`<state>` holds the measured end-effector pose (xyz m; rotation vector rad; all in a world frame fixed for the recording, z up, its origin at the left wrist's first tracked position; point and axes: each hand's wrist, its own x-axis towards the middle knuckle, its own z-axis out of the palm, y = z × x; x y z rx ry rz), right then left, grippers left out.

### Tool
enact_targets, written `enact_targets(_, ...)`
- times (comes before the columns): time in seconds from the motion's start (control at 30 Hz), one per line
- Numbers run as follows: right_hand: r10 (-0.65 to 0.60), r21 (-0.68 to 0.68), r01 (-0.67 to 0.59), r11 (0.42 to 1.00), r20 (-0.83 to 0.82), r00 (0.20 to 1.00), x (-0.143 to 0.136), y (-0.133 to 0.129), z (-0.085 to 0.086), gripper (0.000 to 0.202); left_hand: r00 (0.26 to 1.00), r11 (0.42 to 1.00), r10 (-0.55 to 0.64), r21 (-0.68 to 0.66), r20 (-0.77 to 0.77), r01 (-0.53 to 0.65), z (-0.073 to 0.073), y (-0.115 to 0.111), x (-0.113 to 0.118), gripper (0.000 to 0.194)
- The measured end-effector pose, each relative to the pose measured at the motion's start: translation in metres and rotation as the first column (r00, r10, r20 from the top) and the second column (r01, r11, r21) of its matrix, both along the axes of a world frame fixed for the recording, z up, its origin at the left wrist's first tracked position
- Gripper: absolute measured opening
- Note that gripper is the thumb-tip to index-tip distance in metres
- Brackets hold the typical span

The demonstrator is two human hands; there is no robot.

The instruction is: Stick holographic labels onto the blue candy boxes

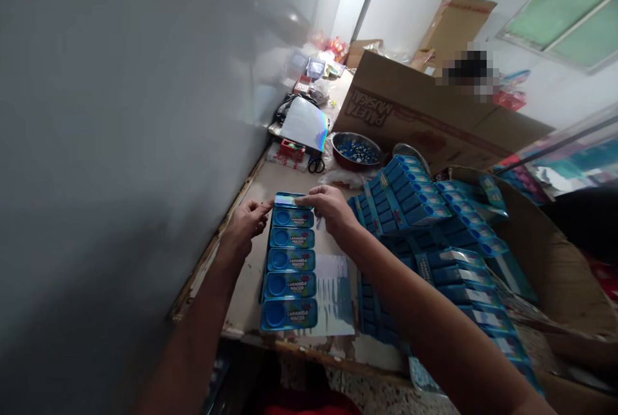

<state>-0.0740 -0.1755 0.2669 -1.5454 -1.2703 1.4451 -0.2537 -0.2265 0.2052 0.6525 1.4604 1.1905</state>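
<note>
Pinched a shiny strip [284, 200] between the fingers of left hand [245, 223] and right hand [332, 208], there, over the row's farthest blue tin [290, 207]!

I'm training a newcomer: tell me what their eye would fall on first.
First comes the row of blue CARAMELO MACIZO packs on the table, the left hand and right hand at its far end. Then come the blue stacks to the right, and the large cardboard box behind them, lettered PALETA.
</note>
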Motion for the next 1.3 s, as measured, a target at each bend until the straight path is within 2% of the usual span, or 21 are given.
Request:
enact_targets(0.07,0.017,0.012,-0.017,1.000,-0.007,1.000,0.007,0.000,0.012,0.028,0.993,0.996,0.079,0.050,-0.092,-0.075,-0.005,-0.004,-0.001,0.052)
enact_targets(0.1,0.015,0.049,-0.015,0.999,-0.009,1.000,0.010,-0.002,0.020,0.028,0.972,0.984,0.158,0.112,-0.174,-0.140,-0.002,-0.008,-0.001,0.049)
enact_targets(0.17,-0.010,0.145,0.014,0.989,-0.026,1.000,0.015,-0.008,0.038,0.030,0.884,0.938,0.314,0.254,-0.346,-0.234,0.014,-0.023,0.000,0.042)
enact_targets(0.2,-0.020,0.178,0.027,0.984,-0.039,0.999,0.015,-0.012,0.046,0.031,0.850,0.927,0.339,0.295,-0.402,-0.230,0.027,-0.033,0.002,0.039)
enact_targets(0.23,-0.025,0.199,0.035,0.979,-0.055,0.998,0.014,-0.016,0.053,0.031,0.846,0.932,0.318,0.306,-0.427,-0.196,0.042,-0.044,0.006,0.038)
enact_targets(0.27,-0.031,0.214,0.046,0.976,-0.071,0.997,0.011,-0.020,0.059,0.031,0.876,0.949,0.245,0.286,-0.415,-0.130,0.058,-0.055,0.011,0.039)
enact_targets(0.33,-0.047,0.247,0.071,0.966,-0.100,0.994,0.001,-0.028,0.066,0.031,0.957,0.976,0.017,0.213,-0.289,0.047,0.085,-0.073,0.025,0.048)
enact_targets(0.4,-0.054,0.303,0.086,0.949,-0.112,0.992,-0.011,-0.034,0.069,0.028,0.980,0.970,-0.158,0.168,-0.122,0.177,0.101,-0.084,0.040,0.058)
enact_targets(0.43,-0.057,0.331,0.091,0.939,-0.112,0.992,-0.018,-0.037,0.069,0.027,0.978,0.966,-0.199,0.157,-0.055,0.205,0.104,-0.086,0.047,0.062)
enact_targets(0.5,-0.055,0.358,0.091,0.929,-0.108,0.993,-0.028,-0.040,0.068,0.026,0.981,0.972,-0.190,0.151,0.043,0.181,0.103,-0.085,0.056,0.063)
enact_targets(0.6,-0.044,0.341,0.084,0.936,-0.125,0.991,-0.038,-0.045,0.066,0.027,0.983,0.983,-0.134,0.146,0.127,0.115,0.094,-0.081,0.059,0.046)
enact_targets(0.77,0.029,0.356,0.067,0.932,-0.258,0.966,-0.032,-0.056,0.069,0.033,0.989,0.985,-0.071,0.163,0.130,0.049,0.089,-0.086,0.042,0.030)
enact_targets(0.93,0.138,0.239,-0.067,0.969,-0.296,0.945,-0.003,-0.068,0.065,0.046,0.997,0.982,-0.048,0.181,-0.065,0.059,0.090,-0.084,0.001,0.023)
enact_targets(1.07,0.077,0.050,-0.062,0.997,-0.398,0.914,0.012,-0.069,0.050,0.040,0.964,0.974,-0.107,0.167,-0.244,0.150,0.096,-0.075,-0.019,0.024)
enact_targets(1.2,-0.062,-0.003,0.070,0.998,-0.508,0.859,0.009,-0.064,0.043,0.035,0.892,0.968,-0.064,0.188,-0.448,0.164,0.099,-0.081,-0.001,0.027)
enact_targets(1.3,-0.081,0.002,0.096,0.995,-0.514,0.854,0.000,-0.059,0.046,0.039,0.804,0.940,0.076,0.312,-0.590,0.140,0.093,-0.091,0.023,0.023)
